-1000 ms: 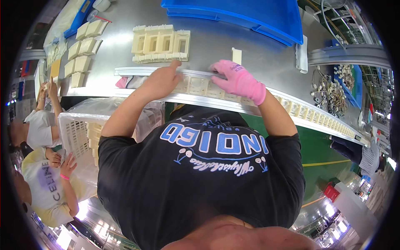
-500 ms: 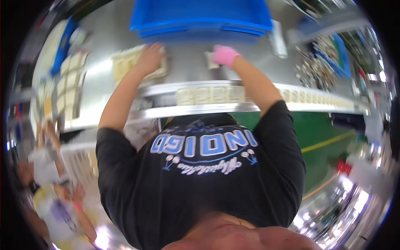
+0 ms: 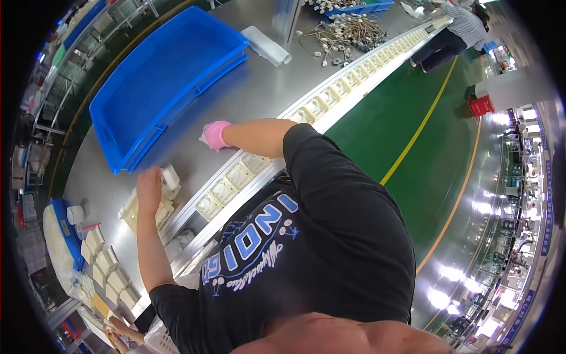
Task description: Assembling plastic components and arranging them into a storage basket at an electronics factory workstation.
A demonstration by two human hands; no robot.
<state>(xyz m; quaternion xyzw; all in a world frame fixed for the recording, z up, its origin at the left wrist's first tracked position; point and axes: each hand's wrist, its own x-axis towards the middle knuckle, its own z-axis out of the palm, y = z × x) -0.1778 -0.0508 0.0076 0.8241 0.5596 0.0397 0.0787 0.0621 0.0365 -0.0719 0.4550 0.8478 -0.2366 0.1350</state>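
Observation:
My left hand (image 3: 149,184), bare, reaches over a stack of cream moulded plastic parts (image 3: 131,213) on the metal table. Its fingers are curled on a pale plastic piece (image 3: 170,178), which stands tilted at the edge of the stack. My right hand (image 3: 217,134) wears a pink glove and is on the tabletop near the conveyor rail. Its fingers are closed on a small pale piece (image 3: 204,139), mostly hidden beneath the glove. Square cream plastic frames (image 3: 238,175) lie in a row along the conveyor (image 3: 191,207), between my body and the table.
A large blue tray (image 3: 197,88) lies beyond my hands. Wire harnesses (image 3: 354,36) are heaped at the far right, near a white packet (image 3: 266,46). Cream parts (image 3: 107,265) stand stacked at left beside a blue bin (image 3: 68,236). Another person (image 3: 466,26) stands by the conveyor's far end.
The view has swung round, so the table and conveyor now run diagonally. A pale piece now stands tilted by my left fingers. My right hand remains low over the table.

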